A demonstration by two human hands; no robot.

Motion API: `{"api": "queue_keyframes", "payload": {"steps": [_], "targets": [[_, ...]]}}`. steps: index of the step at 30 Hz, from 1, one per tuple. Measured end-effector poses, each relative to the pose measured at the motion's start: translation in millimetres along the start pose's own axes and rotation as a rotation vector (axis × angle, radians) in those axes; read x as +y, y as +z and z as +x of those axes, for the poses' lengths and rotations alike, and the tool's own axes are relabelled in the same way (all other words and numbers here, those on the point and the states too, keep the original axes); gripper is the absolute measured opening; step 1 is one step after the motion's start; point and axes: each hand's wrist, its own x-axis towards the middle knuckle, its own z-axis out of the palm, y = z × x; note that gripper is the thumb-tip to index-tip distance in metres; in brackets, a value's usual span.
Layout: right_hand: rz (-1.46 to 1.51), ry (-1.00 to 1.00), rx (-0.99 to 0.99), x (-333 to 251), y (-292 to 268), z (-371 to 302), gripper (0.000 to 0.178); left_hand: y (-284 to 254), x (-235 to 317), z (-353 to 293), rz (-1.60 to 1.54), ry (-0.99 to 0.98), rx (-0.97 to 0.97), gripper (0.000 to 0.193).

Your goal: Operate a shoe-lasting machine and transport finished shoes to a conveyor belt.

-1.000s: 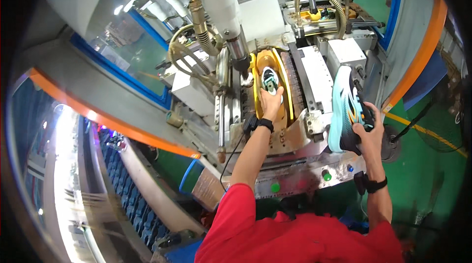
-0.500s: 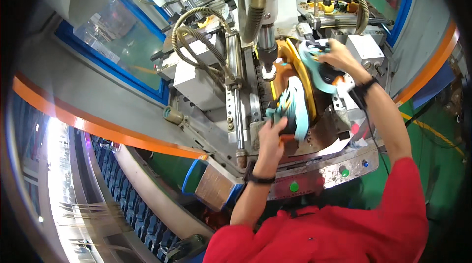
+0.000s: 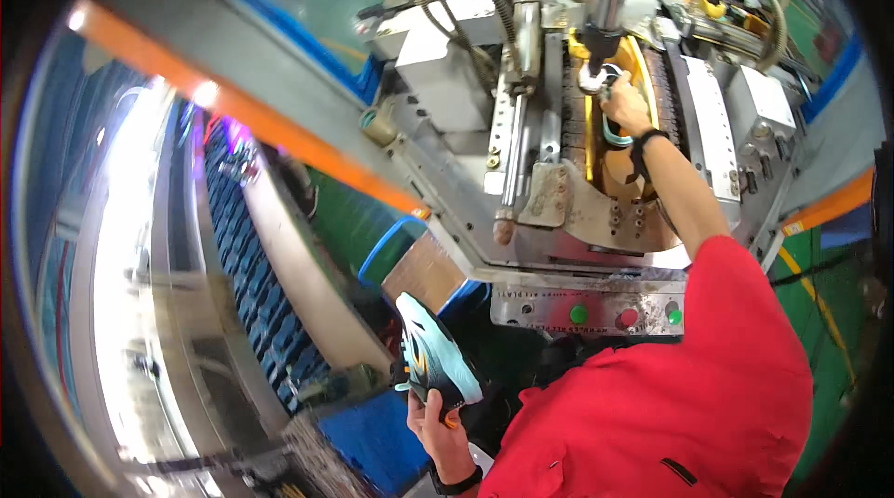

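Turquoise shoe [image 3: 440, 349]: it is in the air at 6 o'clock of the view (12 being the top), close to the person's body, tilted, with its upper end pointing toward 11 o'clock.
Left hand [image 3: 436, 428]: holding this shoe by its lower, dark part, with the thumb across the near face.
Second shoe [image 3: 615, 133]: at 2 o'clock, inside the yellow-walled cradle [image 3: 589, 140] of the machine; only a turquoise piece and some pale and dark parts are visible, because the other hand covers much of it.
Right hand [image 3: 629, 109]: at 2 o'clock, on the second shoe, with fingers bent and rather narrow; whether they grip it or only push it, I cannot tell.
Press rod [image 3: 603, 40]: at 1 o'clock, its lower end just beside the right hand's fingers.
Danger at the rod: in my judgement, if it moved down now, it could pinch these fingers; a crookedly seated shoe could also be pressed badly.
Danger at the panel: the green button [image 3: 674, 314] at 4 o'clock is near the red sleeve [image 3: 745, 321]; leaning forward could push it by accident.
Danger for the held shoe: gripped at one end only, it may slip if the wrist turns or if it knocks the brown box [image 3: 419, 273] at 7 o'clock.
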Motion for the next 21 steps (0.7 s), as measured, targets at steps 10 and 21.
{"api": "queue_keyframes", "payload": {"steps": [10,21], "targets": [[0.478,-0.802,-0.378,11,-7,-332,0.008,-12,-45,-69,-0.124,-0.139,0.227,0.031],[0.332,-1.116,-0.444,51,116,-344,0.009,-110,-110,-166,-0.491,-0.075,0.612,0.038]]}}
